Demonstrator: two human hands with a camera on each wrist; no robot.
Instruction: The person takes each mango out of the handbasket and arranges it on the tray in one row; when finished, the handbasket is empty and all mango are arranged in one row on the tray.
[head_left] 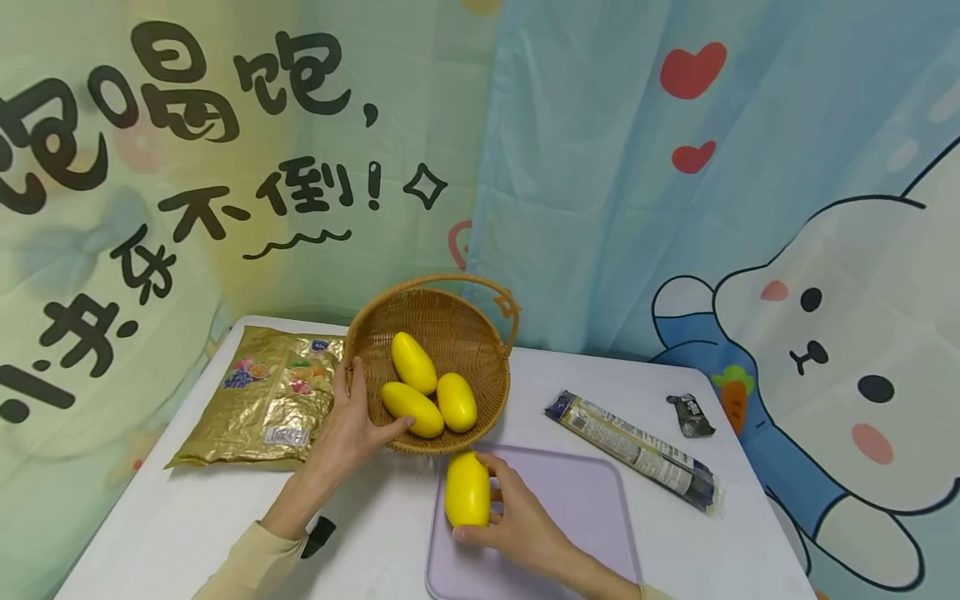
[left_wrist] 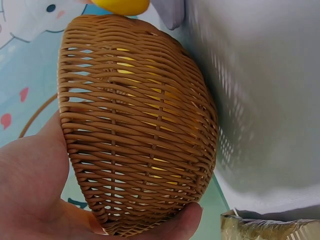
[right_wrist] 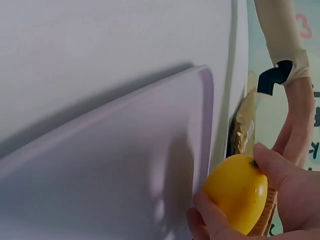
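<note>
A brown wicker basket (head_left: 480,333) is tilted with its opening toward me in the head view, its arched handle at the back. My left hand (head_left: 351,425) grips its left side, the thumb over the front rim and the fingers around the outside. Inside lie three smooth yellow mangoes (head_left: 414,364). My right hand (head_left: 525,521) holds another yellow mango (head_left: 467,492) between thumb and fingers, just in front of the basket and above the lavender tray (head_left: 592,500). In the right wrist view, a small dark stem end shows on this held mango (right_wrist: 235,192) near the thumb.
A gold foil bag (head_left: 281,383) with fruit pictures lies left of the basket on the white table (head_left: 375,533). On the right are a long narrow package (head_left: 633,446) and a small black packet (head_left: 692,415). A printed curtain (head_left: 570,208) hangs behind.
</note>
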